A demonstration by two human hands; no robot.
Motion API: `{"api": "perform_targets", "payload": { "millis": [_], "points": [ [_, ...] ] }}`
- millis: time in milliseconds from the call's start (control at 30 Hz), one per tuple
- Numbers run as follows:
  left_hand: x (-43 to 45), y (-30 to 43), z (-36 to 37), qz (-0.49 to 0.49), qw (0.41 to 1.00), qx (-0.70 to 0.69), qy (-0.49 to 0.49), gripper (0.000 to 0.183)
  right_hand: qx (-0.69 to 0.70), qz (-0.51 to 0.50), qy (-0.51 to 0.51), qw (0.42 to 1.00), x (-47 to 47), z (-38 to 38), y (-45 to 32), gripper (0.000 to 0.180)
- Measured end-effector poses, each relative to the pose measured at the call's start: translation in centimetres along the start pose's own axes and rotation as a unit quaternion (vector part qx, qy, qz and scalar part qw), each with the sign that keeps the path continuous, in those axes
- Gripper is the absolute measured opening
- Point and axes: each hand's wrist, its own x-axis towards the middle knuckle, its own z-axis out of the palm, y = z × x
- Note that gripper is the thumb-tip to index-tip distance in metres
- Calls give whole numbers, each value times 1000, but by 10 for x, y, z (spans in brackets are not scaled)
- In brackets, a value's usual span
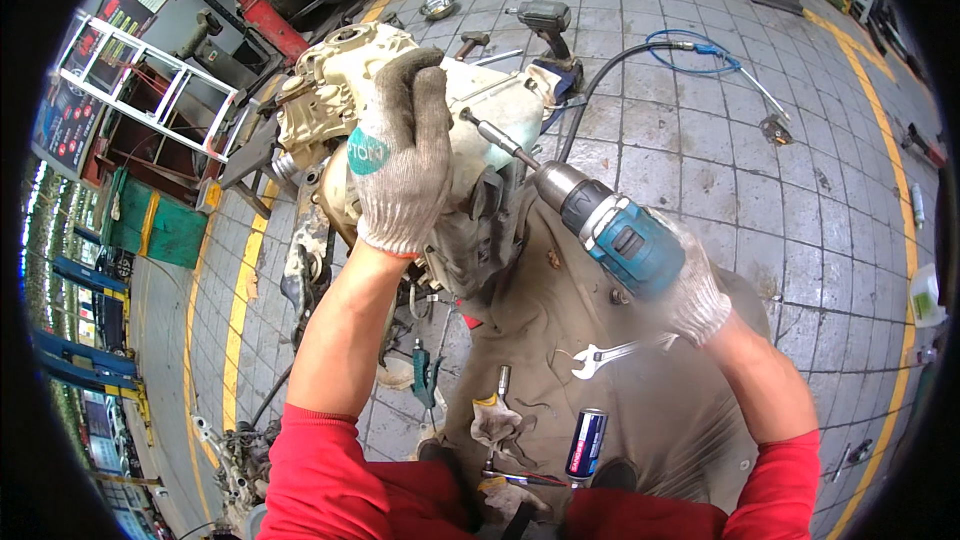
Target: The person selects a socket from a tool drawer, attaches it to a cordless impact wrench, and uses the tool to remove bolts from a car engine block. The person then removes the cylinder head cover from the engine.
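My right hand [694, 281], in a knitted work glove, grips a teal cordless drill [637, 247]. A socket on an extension [498, 136] runs from its chuck to the pale cover [504, 101] of a metal gearbox-like assembly [334, 75]. The socket's tip is at or close to a dark hole or bolt in that cover; contact is unclear. My left hand [405, 142], gloved too, is in front of the assembly with its fingers pointing away from me. Its palm side is hidden, so whether it holds anything cannot be seen.
On the brown cloth [555, 300] lie an adjustable wrench [592, 360], a spray can [586, 442] and a dirty glove [493, 420]. Beyond the assembly are an impact wrench [551, 26], a hammer [472, 41] and a black air hose [592, 90]. Metal parts [240, 465] lie at lower left.
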Motion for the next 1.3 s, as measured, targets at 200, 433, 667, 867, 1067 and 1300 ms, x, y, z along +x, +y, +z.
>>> {"api": "perform_targets", "payload": {
  "millis": [200,433,667,867,1067,1300],
  "points": [
    [3,-6,3,40,999,-16,33,22,-5,-50,24,998,3,6,37,51],
    [1,-14,2,25,999,-33,27,21,44,-25,-19,999,3,15,48,49],
    [-1,-8,2,43,999,-3,33,20,113,43,18,992,6,32,30,45],
    [1,-9,2,54,998,-2,42,22,171,92,22,981,6,42,14,36],
    [1,-10,3,58,998,3,35,23,192,103,30,976,7,47,10,30],
    [-3,-2,3,19,999,-32,26,26,168,130,19,977,16,43,-3,32]
  ]
}}
